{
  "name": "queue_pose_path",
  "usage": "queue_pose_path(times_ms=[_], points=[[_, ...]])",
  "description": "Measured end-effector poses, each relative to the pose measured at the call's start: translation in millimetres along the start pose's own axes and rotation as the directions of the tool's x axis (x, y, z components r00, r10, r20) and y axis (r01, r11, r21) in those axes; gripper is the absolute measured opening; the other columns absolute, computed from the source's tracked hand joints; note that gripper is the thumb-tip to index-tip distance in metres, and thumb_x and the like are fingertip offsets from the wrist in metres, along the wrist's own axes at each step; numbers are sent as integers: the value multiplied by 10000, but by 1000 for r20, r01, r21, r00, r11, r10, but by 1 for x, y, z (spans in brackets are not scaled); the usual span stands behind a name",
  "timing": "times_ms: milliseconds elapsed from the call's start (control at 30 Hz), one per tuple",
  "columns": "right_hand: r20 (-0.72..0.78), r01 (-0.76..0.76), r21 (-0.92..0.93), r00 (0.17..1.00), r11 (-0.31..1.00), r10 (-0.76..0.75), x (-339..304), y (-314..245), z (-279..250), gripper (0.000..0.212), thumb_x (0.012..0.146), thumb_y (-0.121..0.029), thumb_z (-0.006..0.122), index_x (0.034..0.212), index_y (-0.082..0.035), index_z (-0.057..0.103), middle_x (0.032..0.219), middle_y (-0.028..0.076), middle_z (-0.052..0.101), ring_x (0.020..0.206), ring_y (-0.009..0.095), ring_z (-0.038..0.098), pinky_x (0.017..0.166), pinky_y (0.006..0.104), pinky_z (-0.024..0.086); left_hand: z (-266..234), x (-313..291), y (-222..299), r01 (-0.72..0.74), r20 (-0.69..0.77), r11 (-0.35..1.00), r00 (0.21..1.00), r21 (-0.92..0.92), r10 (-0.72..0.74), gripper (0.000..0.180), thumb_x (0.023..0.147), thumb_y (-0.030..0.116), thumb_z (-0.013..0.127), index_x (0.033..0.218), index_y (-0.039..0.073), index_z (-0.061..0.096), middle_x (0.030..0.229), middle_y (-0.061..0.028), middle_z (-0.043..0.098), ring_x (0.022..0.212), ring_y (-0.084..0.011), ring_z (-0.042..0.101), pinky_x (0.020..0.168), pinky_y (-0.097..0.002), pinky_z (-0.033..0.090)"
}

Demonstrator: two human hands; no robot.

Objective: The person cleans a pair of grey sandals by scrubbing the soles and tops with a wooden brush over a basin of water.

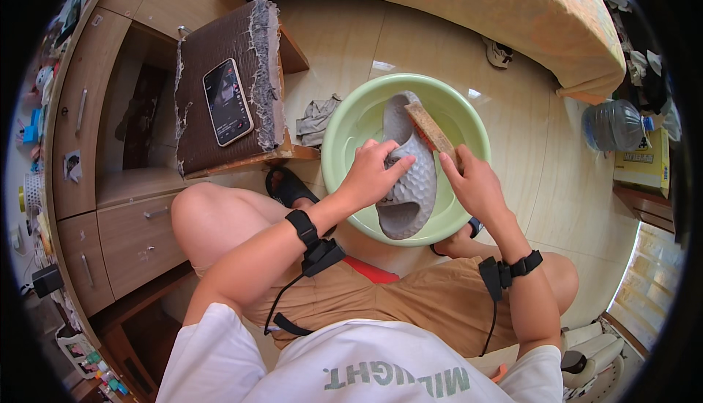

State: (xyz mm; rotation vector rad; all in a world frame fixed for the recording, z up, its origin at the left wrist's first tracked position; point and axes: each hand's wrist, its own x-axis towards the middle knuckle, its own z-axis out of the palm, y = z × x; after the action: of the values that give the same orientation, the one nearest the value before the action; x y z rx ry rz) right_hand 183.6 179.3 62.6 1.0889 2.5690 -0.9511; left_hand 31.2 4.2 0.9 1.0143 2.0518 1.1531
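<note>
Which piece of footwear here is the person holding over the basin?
The grey dimpled slipper, gripped by the left hand; the dark slippers are being worn, and the light shoe is on the floor.

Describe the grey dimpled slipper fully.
The grey, dimpled, rubbery-looking slipper shows its footbed at the far end and an opening at the near end. The left hand grips its left side, holding it over the round green plastic basin. The brown wooden brush in the right hand overlaps its right edge; contact is unclear.
</note>
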Motion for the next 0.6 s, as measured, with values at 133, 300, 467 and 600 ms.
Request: queue_pose_path(times_ms=[133,300,467,600], points=[[73,49,62,996,997,-53,-4,-7,-2,492,1043,-506,574,983,-18,611,774,229,681,744,440,666,693,515,514,5,4,-13,20,-151,1000,988,18,-17,404,970,383,731,1018,-17,708,841,-196,632,856,-322,564,786,-428,470],[169,57,89,983,994,-72,-9,-13,-8,506,1042,-509,575,975,-9,620,768,226,673,727,429,655,688,504,504,2,13,-29,161,-216,983,960,-84,-176,428,999,414,693,1003,-14,684,841,-179,690,842,-318,606,800,-434,479],[162,35,75,986,997,-46,-9,-12,-7,520,1044,-528,560,1030,-13,630,795,233,689,756,429,672,704,502,511,7,13,-33,158,-209,970,958,-183,-196,338,1045,317,684,983,-14,658,754,5,624,703,-66,517,655,-281,467],[118,38,70,992,997,-46,-8,-7,-5,522,1042,-531,560,1048,-14,632,817,242,699,783,434,682,715,502,520,5,10,-24,97,-131,982,984,-162,-118,333,1021,312,707,1023,-20,669,819,-63,654,754,-116,567,714,-312,488]])
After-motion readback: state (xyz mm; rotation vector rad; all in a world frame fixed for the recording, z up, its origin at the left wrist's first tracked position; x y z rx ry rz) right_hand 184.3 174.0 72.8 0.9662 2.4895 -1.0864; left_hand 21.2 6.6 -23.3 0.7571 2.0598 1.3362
